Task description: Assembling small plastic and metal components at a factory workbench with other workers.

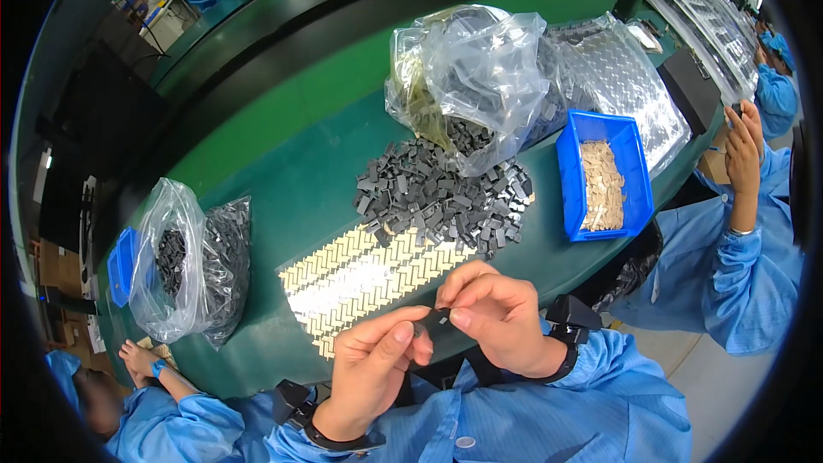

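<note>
Low at the near edge of the green table (283,180), a small dark part (437,320) is pinched between the left hand (369,373) and the right hand (497,317), fingertips closed on it (assembly or inspection, seemingly). Beyond lie a patterned sheet (360,279), the grey pile (441,197) and a blue bin (639,180); careful alignment is called for next.
</note>
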{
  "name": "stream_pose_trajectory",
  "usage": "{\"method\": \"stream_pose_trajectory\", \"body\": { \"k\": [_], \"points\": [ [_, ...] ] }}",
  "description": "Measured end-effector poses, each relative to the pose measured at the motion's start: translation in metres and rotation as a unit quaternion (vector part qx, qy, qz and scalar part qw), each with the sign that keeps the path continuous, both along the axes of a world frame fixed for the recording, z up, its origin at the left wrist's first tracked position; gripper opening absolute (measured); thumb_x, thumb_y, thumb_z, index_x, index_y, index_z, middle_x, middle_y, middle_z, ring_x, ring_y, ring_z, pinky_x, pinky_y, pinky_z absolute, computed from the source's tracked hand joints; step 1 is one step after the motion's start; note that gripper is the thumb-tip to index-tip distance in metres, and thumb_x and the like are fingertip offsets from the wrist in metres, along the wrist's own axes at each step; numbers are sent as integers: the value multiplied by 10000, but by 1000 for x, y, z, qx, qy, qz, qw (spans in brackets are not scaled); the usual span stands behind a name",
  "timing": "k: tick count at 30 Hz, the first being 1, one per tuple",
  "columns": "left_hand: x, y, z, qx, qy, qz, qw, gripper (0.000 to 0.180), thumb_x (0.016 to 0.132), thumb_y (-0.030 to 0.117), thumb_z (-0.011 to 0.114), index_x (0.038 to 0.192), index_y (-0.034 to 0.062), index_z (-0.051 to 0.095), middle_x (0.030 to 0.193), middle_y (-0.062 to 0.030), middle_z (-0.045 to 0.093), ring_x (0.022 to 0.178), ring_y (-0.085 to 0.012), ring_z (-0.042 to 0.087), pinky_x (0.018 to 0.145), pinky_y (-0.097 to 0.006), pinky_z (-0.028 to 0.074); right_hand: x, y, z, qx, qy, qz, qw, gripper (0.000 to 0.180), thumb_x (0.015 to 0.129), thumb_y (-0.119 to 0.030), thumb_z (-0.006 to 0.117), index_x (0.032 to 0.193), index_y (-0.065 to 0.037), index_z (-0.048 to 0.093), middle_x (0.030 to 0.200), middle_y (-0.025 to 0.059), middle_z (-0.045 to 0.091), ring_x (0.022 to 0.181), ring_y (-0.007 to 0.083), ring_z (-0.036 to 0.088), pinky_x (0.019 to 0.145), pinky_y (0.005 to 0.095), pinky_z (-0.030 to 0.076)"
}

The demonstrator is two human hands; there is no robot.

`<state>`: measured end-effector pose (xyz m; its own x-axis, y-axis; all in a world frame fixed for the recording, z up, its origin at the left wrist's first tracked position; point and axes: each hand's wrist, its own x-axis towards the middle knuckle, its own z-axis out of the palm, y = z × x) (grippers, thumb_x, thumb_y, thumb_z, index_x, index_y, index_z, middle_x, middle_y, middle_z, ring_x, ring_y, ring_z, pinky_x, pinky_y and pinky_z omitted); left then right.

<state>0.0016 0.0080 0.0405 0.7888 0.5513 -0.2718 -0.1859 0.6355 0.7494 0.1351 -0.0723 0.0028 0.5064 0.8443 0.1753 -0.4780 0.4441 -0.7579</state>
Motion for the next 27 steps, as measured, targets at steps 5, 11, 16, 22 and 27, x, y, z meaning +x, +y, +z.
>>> {"method": "stream_pose_trajectory", "body": {
  "k": [5, 11, 16, 22, 27],
  "points": [
    [1, -10, -9, 18, 6, 29, 999, 273, 863, 45, 525, 1115, -59, 536, 901, -106, 593, 777, -157, 558, 733, -261, 458, -9, -3, 6, -53, 77, 23, 995, 67, 762, 76, 573, 798, 20, 581, 970, 117, 513, 863, 178, 534, 757, 307, 460],
    [6, -13, -13, 97, 14, 41, 994, 301, 848, 2, 528, 1142, -63, 516, 1003, -129, 586, 810, -161, 567, 771, -266, 466, -8, -4, -2, -39, 54, 13, 998, 50, 776, 88, 552, 797, 44, 562, 992, 127, 481, 854, 184, 543, 658, 303, 523],
    [5, -15, -13, 103, 23, 41, 994, 302, 834, -20, 539, 1134, -57, 524, 1034, -147, 588, 802, -169, 579, 738, -257, 477, -8, -4, -3, -41, 47, 22, 998, 59, 774, 94, 555, 800, 41, 559, 993, 123, 476, 859, 185, 546, 696, 302, 518],
    [3, -14, -19, 82, 14, 75, 994, 292, 806, -59, 561, 1098, -50, 552, 998, -147, 608, 755, -153, 589, 701, -246, 486, -9, -2, -3, -36, 5, -3, 999, 63, 767, 89, 568, 796, 34, 560, 994, 123, 482, 863, 168, 536, 724, 286, 502],
    [4, -14, -22, 128, 47, 56, 989, 299, 799, -77, 559, 1094, -27, 564, 1034, -151, 595, 765, -135, 585, 688, -224, 488, -9, -2, 0, -67, 16, -2, 998, 58, 757, 72, 590, 779, 25, 565, 991, 113, 492, 861, 145, 527, 745, 258, 461]
  ]
}}
